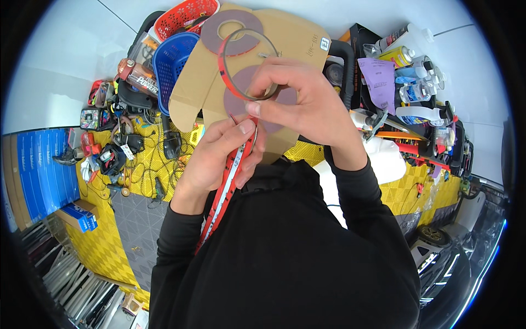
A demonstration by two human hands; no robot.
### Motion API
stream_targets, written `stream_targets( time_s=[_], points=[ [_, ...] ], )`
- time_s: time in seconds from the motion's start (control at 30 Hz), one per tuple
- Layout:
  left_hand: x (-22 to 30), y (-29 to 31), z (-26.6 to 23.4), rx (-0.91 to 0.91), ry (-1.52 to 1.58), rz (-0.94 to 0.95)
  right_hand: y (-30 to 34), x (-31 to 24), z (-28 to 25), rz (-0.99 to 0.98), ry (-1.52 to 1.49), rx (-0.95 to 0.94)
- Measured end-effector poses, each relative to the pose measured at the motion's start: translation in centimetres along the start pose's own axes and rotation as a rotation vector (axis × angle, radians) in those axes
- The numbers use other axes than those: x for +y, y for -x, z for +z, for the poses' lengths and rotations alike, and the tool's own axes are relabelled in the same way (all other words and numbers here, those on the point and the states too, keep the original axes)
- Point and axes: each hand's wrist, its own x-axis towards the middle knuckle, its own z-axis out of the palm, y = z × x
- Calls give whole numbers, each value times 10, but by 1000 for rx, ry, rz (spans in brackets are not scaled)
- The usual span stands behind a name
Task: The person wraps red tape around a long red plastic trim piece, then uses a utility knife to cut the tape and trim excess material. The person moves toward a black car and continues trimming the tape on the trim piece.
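A thin roll of red-backed tape point(222, 66) is pinched in my right hand point(309, 101), its ring standing open above the cardboard. From near the roll, a red strip point(223, 192) with a pale band and dark marks runs down past my left hand point(219, 153). My left thumb and fingers are closed on that strip, close to my right fingertips. A thin dark edge sticks up by the left thumb; what it belongs to is unclear. Behind the roll, a purple-grey disc with a centre hole point(211, 30) and a second purple disc point(246, 77) lie on the brown cardboard point(189, 90).
Blue point(160, 71) and red point(178, 19) baskets stand left of the cardboard. Cables and tools litter the yellow floor mat point(145, 159). At the right are several spray bottles, cans and a purple sheet point(378, 82). A car point(455, 268) is at the lower right.
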Motion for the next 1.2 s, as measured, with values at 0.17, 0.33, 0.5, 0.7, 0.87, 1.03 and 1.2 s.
stream_targets(
  time_s=[0.17,0.33,0.5,0.7,0.87,1.03,1.2],
  points=[
    [3,-2,4,149,-288,15,8,29,15,-61,-291,61],
    [-2,-18,-6,225,-593,36,20,55,39,-13,-513,222],
    [-23,-54,-50,357,-738,26,29,106,43,253,-494,298],
    [-21,-82,-81,497,-1658,282,29,154,-14,531,244,433],
    [7,-89,-58,430,-2083,301,-8,200,-39,105,945,340],
    [16,-83,-62,388,-1833,47,-9,202,-38,379,629,380],
    [-1,-71,-46,365,-1214,-46,42,142,-29,554,-390,376]
  ],
)
